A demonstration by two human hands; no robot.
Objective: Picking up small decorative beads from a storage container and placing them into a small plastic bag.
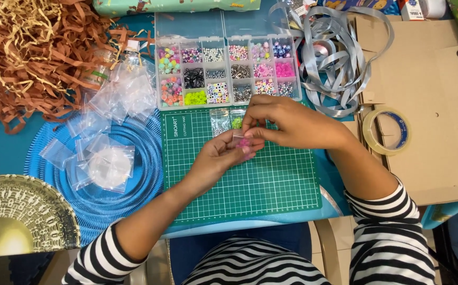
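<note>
Together, both hands pinch a small pink-filled clear bag [244,142] above the green cutting mat [271,184].
Left hand [221,158] and right hand [287,124] fingers clasp it; its long axis cannot be told.

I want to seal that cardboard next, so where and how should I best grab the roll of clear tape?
The tape roll lies flat on the cardboard sheet, its hole facing up. Probably best to come straight down from above with the right hand, the nearer one: thumb inside the open core, fingers on the outer rim. The ring's near edge looks free of the grey ribbon.
</note>
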